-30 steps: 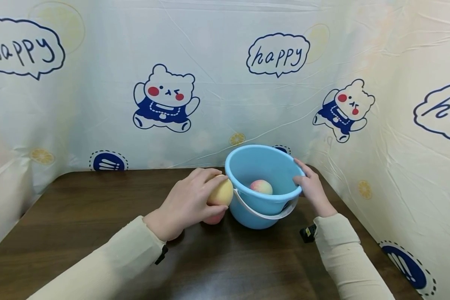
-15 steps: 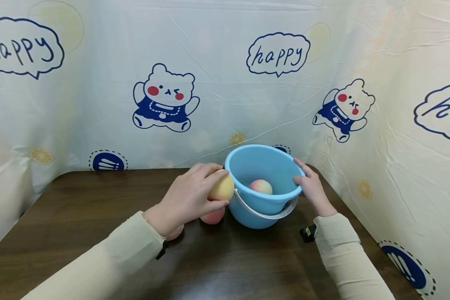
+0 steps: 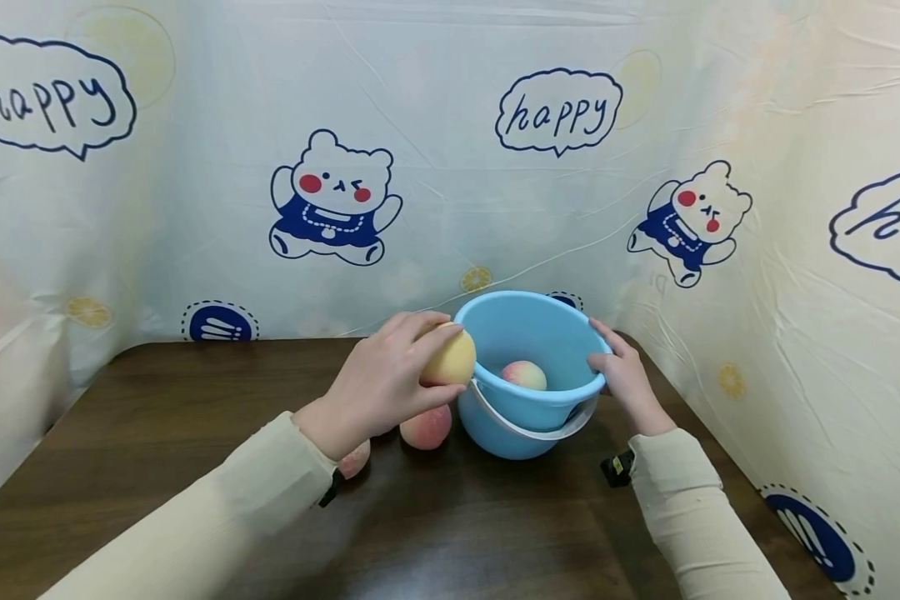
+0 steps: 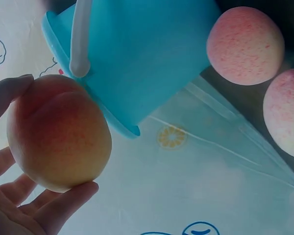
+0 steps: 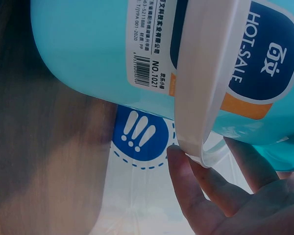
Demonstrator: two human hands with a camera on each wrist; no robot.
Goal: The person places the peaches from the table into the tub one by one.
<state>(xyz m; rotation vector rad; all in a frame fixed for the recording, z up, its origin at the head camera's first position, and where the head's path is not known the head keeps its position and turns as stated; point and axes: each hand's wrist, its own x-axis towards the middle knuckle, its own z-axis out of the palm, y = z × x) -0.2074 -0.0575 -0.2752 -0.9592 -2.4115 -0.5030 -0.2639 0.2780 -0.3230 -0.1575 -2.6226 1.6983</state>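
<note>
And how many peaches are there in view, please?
4: one peach in the left hand, another peach in the bucket, a third and fourth on the table. More may hide in the bucket.

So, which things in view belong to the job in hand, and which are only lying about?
In the job, it seems:
yellow-red peach, held in the left grip
blue bucket, held at its rim by the right grip
peach inside the bucket
two peaches outside it, probably

Only surroundings:
wooden table
printed sheet
black devices at the wrists
</note>
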